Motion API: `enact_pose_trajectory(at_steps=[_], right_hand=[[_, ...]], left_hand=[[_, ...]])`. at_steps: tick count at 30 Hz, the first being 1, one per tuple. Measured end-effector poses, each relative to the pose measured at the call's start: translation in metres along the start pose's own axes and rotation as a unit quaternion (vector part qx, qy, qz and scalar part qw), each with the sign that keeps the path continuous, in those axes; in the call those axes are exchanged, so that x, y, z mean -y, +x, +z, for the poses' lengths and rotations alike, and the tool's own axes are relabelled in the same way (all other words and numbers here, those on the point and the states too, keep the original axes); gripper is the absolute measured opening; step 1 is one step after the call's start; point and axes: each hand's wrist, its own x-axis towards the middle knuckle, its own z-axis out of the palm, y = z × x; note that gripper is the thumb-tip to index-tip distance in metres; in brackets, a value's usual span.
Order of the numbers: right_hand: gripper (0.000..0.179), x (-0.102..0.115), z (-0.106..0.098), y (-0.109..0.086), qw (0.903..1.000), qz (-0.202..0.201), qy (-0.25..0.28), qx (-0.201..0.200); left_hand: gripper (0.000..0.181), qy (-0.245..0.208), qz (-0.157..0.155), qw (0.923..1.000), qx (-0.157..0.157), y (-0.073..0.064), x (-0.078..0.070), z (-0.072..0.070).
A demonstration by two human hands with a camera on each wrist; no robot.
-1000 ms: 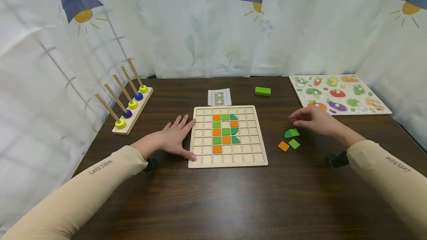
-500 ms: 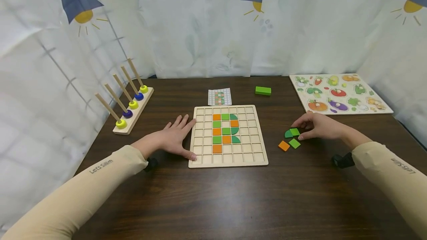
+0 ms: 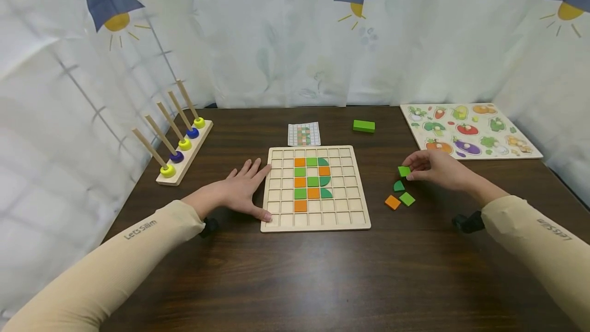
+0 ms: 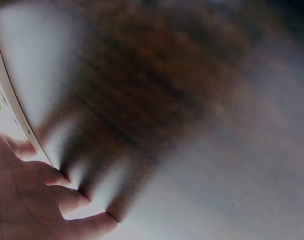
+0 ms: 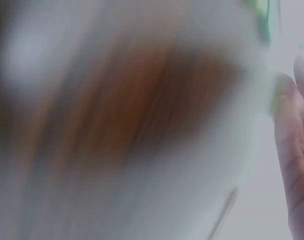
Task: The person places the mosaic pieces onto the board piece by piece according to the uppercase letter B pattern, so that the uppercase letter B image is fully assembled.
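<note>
In the head view my left hand (image 3: pixel 237 192) lies with spread fingers at the left edge of a wooden grid board (image 3: pixel 343 206), thumb over its lower left corner. Orange squares, green squares and dark green quarter-round tiles sit in the board's cells. My right hand (image 3: pixel 435 169) pinches a light green square tile (image 3: pixel 403 171) between thumb and fingers, to the right of the board. Just below it on the table are a dark green quarter-round tile (image 3: pixel 398 186), an orange square tile (image 3: pixel 393 202) and another green square tile (image 3: pixel 407 199). The right wrist view is blurred and washed out.
Behind the board lies a printed pattern card (image 3: pixel 303 133), with a green block (image 3: pixel 363 126) to its right. A peg stand with rings (image 3: pixel 184 151) stands at the left. The vegetable puzzle board (image 3: pixel 470 132) is at the back right.
My right hand came down to the loose tiles, took the light green square tile and lifted it back, away from the quarter-round one. My left hand has stayed at the board.
</note>
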Motion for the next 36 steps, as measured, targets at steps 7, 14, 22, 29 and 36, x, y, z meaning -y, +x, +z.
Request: enact_pose_trajectory(at_steps=[7,14,22,29,36], right_hand=[[0.031,0.046,0.025,0.010,0.9935,0.004,0.114,-0.010],[0.039,0.088,0.059,0.023,0.9666,0.045,0.248,0.048],[0.031,0.136,0.098,0.033,0.9665,0.010,0.236,0.100],[0.022,0.169,0.123,0.037,0.9745,-0.008,0.184,0.128],[0.018,0.174,0.133,0.039,0.9842,-0.029,0.135,0.111]], left_hand=[[0.130,-0.001,-0.002,1.0000,0.001,0.000,0.000,-0.001],[0.132,-0.001,-0.002,1.0000,0.003,0.001,-0.001,-0.001],[0.134,0.001,-0.005,1.0000,0.005,0.001,0.003,0.001],[0.133,0.001,-0.006,1.0000,0.005,0.000,0.001,0.000],[0.134,-0.001,0.000,1.0000,0.003,0.001,0.003,-0.001]])
